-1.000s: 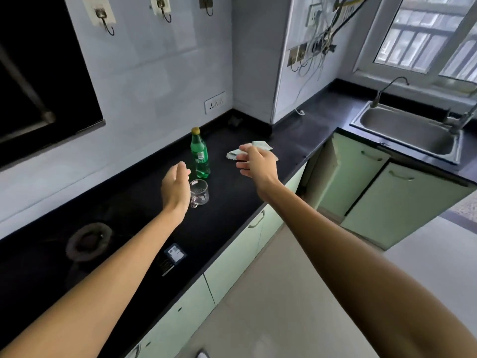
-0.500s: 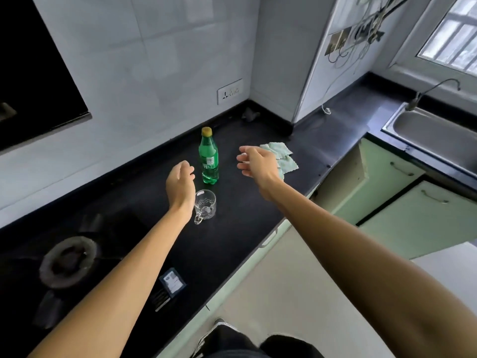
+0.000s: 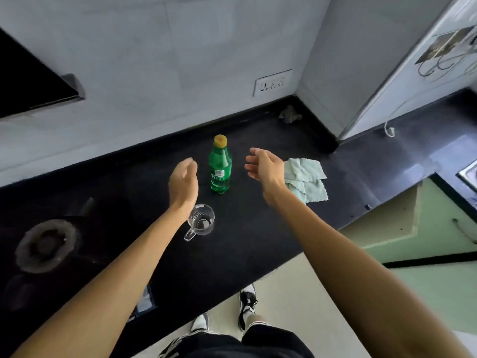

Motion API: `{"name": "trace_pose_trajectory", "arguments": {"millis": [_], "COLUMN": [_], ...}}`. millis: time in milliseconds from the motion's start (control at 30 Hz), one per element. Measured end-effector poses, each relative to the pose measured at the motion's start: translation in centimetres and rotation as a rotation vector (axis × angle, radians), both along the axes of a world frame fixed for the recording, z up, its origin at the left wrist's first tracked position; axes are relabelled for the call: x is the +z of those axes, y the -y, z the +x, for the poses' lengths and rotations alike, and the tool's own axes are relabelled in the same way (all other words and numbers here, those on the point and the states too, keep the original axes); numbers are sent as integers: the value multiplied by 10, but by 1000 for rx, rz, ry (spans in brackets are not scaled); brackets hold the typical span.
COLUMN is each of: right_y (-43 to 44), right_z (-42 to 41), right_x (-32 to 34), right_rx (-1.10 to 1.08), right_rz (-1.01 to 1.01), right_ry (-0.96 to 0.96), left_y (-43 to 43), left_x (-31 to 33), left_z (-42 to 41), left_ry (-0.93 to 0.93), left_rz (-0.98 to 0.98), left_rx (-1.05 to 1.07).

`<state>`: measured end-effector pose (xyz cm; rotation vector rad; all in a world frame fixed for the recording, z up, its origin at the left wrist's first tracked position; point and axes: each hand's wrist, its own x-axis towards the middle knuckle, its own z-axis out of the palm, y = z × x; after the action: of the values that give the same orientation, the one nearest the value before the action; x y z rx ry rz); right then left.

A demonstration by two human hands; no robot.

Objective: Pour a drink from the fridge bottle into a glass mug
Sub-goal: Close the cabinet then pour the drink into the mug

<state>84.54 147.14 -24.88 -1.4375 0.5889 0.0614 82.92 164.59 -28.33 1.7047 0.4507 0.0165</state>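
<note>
A green plastic bottle (image 3: 220,167) with a yellow cap stands upright on the black counter (image 3: 258,228), cap on. In front of it sits an empty clear glass mug (image 3: 201,223), handle toward me. My left hand (image 3: 183,180) hovers just left of the bottle, above the mug's far-left side, fingers loosely curled and holding nothing. My right hand (image 3: 265,167) hangs to the right of the bottle, fingers apart, palm facing it, not touching.
A pale green cloth (image 3: 307,179) lies right of my right hand. A gas burner (image 3: 46,245) sits at the left. A small dark packet (image 3: 145,303) lies by the front edge. Green cabinets (image 3: 418,228) stand at the right. My feet (image 3: 247,303) are on the floor below.
The view has tilted down and drawn closer to the counter. Both hands have stayed beside the bottle, one on each side, holding nothing.
</note>
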Motion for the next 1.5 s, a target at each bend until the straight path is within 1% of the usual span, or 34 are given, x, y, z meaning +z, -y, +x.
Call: {"name": "trace_pose_trajectory", "arguments": {"millis": [100,233,400,533,600,667,833,933,1033,1200,1300,1367,1500], "right_y": [14,23,16,8,6,5,18,23,19,8,5,3,0], "right_z": [20,40,56,64,65,66,64,65,69,68,63,60,57], "right_x": [-11,-21,-28,-30,-30,-31,-29,-29,-25,-24,-26,-25,-24], "right_rx": [39,131,223,271,288,314,332,344,352,415,483,544,603], "right_rz": [19,9,-29,-109,-141,-185,-374,-430,-443,-524,-675,-816,-1028], "right_ry": [-8,-1,7,57,74,84,152,159,158,195,240,258,230], "left_y": [8,14,21,28,34,38,38,32,25,10,3,1,1], "left_x": [-6,-17,-25,-35,-38,-41,-48,-49,-45,-36,-33,-32,-36], "left_z": [10,15,20,34,42,49,59,60,55,49,46,44,38], "left_ry": [-21,-70,-110,-84,-57,-38,4,20,57,100,112,134,169], "left_rz": [53,36,80,161,172,183,152,185,280,592,746,841,990], "left_rx": [22,36,-56,-177,-204,-207,-138,-131,-134,-174,-215,-232,-258]}}
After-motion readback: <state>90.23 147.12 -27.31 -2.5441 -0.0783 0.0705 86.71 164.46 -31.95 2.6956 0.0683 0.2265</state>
